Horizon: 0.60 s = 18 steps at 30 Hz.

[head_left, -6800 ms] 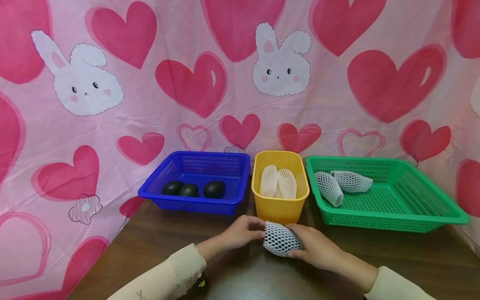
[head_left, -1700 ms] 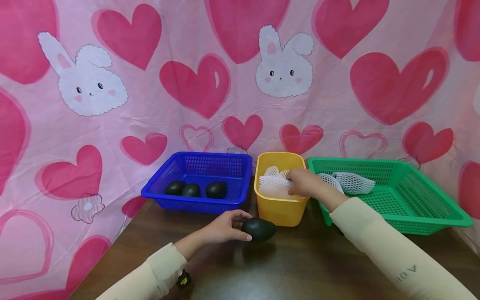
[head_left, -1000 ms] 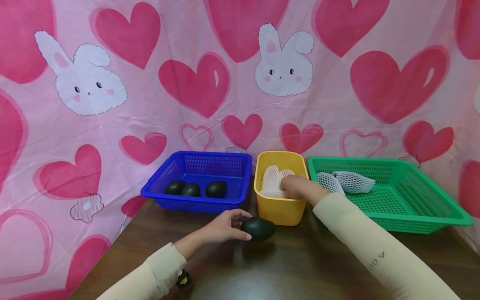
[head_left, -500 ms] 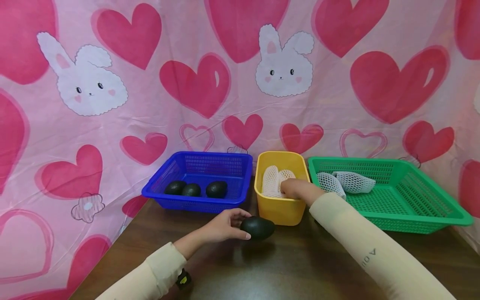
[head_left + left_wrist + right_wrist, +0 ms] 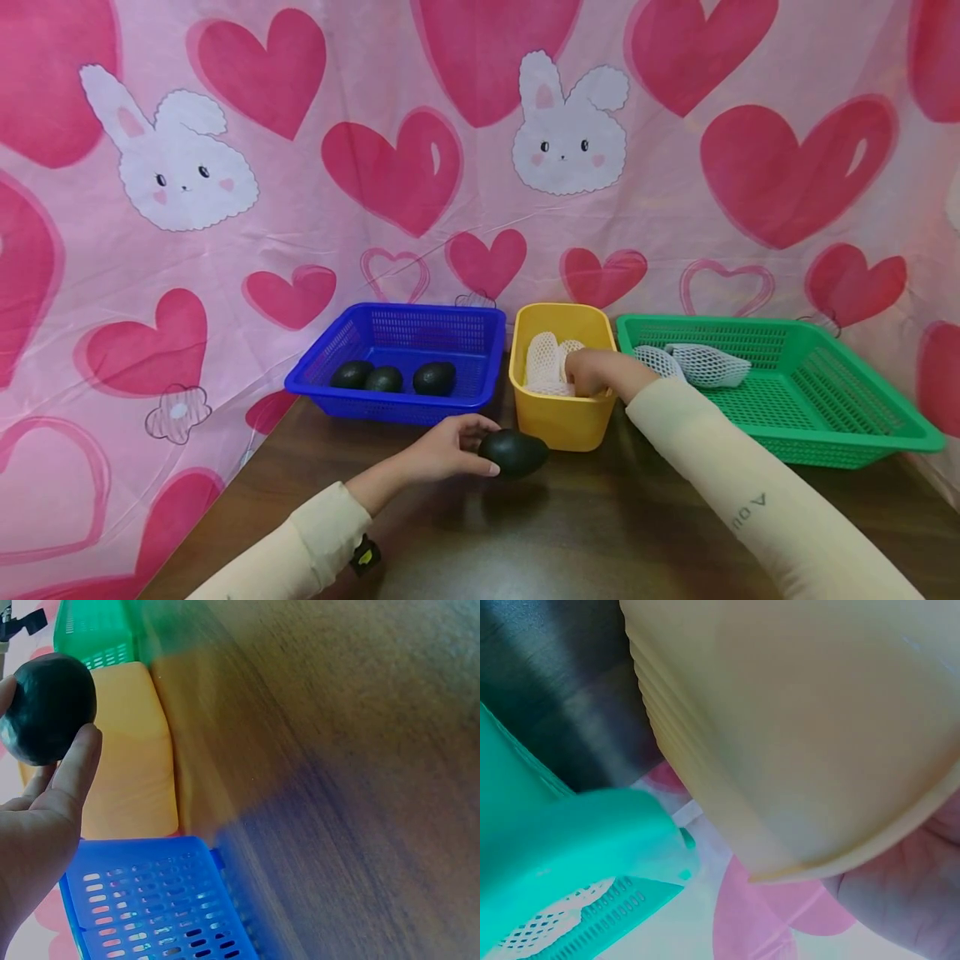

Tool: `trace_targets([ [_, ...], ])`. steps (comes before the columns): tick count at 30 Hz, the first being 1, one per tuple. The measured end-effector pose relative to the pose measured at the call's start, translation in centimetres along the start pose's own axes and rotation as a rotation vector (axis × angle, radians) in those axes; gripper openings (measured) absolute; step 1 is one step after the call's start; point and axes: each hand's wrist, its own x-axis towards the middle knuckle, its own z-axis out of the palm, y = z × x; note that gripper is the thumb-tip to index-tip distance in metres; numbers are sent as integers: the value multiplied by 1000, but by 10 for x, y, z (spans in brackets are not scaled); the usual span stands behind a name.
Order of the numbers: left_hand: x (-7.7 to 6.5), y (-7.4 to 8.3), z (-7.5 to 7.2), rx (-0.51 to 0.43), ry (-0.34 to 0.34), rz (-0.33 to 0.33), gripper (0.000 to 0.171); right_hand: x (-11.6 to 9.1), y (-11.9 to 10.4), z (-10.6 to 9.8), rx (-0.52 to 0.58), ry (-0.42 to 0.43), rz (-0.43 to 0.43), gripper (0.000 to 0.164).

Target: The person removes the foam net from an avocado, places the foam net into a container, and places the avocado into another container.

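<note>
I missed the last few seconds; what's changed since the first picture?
Both hands held a net-covered object; now the left hand holds a bare avocado, and the right hand has moved forward into the yellow bin, its grip hidden. The three avocados in the blue basket and two netted items in the green basket stayed put.

across from me i see a creased pink backdrop (image 5: 480, 192) printed with deep-pink hearts (image 5: 798, 175), white rabbit heads (image 5: 567, 158) with one ear flopped over, and a sketchily outlined flower (image 5: 177, 412), all behind my brown wood-grained worktop (image 5: 585, 525) with a pale gleam towards me.
</note>
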Motion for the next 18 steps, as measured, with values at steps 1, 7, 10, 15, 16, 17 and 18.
trace_targets([
  [1, 0, 0, 0, 1, 1, -7, 48, -1, 0, -1, 6, 2, 4, 12],
  [7, -1, 2, -2, -4, 3, -18, 50, -4, -2, -6, 9, 11, 9, 20],
  [10, -2, 2, -3, -2, 8, -14, 50, -7, -4, -10, -4, 19, -2, 28],
  [15, -3, 4, -7, -3, 18, 1, 49, -15, -8, -14, -8, 67, -35, 36],
  [16, -3, 4, -8, -5, 20, 6, 49, -17, -8, -15, -10, 85, -51, 37],
  [17, -3, 4, -10, -4, 24, 11, 49, -20, -9, -15, -5, 107, -63, 38],
  [18, -3, 4, -12, -3, 27, 16, 49, -22, -9, -16, -7, 133, -75, 39],
])
